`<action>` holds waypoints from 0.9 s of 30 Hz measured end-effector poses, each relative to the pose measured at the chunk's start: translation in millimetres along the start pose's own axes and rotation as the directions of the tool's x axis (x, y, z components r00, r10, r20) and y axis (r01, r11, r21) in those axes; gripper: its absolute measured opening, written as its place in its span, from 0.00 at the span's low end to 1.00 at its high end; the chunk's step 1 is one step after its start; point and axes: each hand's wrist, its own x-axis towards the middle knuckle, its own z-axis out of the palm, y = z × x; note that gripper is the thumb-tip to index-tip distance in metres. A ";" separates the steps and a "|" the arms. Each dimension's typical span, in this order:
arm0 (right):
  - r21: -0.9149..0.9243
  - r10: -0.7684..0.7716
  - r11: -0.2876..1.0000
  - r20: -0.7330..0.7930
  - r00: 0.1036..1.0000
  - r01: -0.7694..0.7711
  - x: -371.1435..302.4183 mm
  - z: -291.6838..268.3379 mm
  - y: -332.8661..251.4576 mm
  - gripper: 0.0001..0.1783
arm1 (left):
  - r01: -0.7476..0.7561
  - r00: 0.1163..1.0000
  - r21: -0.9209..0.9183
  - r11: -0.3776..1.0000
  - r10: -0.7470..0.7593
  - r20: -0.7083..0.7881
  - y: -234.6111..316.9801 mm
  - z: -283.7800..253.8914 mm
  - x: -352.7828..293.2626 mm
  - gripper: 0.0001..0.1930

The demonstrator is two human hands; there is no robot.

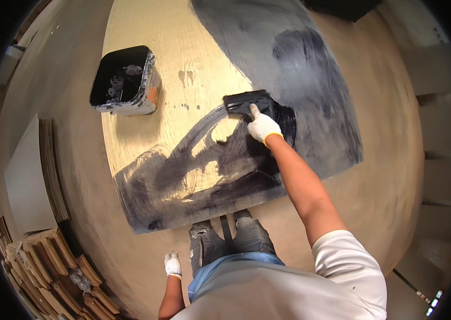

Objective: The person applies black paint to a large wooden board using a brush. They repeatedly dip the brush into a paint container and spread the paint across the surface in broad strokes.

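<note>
My right hand, in a white knit glove with a yellow cuff, grips a wide flat brush coated in black. The index finger stretches along its top, and the brush head lies against a large wooden board. Dark wet paint covers the board's near part in streaks; a grey-black coat spreads over its right side. Bare pale wood shows at the upper left. My left hand, gloved too, hangs beside my left leg, away from the board; its fingers look loosely apart and nothing shows in it.
A square bucket, smeared with dark paint, stands on the board's left part. Stacked pale sheets and a pile of wooden pieces lie on the floor to the left. Large grey blocks or panels line the right side.
</note>
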 end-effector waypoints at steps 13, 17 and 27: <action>-0.182 -0.236 0.937 0.296 0.926 0.297 -51.9 -14.3 4.2 0.41 | -0.010 0.998 0.092 0.996 0.004 0.065 27.9 7.3 -27.1 0.17; -0.118 -0.078 0.989 0.106 0.991 0.090 -15.1 -45.1 70.1 0.40 | -0.101 0.994 0.236 0.966 0.085 0.076 50.7 16.6 -39.1 0.17; 0.094 0.141 0.981 0.236 0.962 -0.167 -185.8 50.8 69.5 0.52 | -0.071 0.991 0.181 0.981 0.049 0.122 29.5 23.1 -26.3 0.18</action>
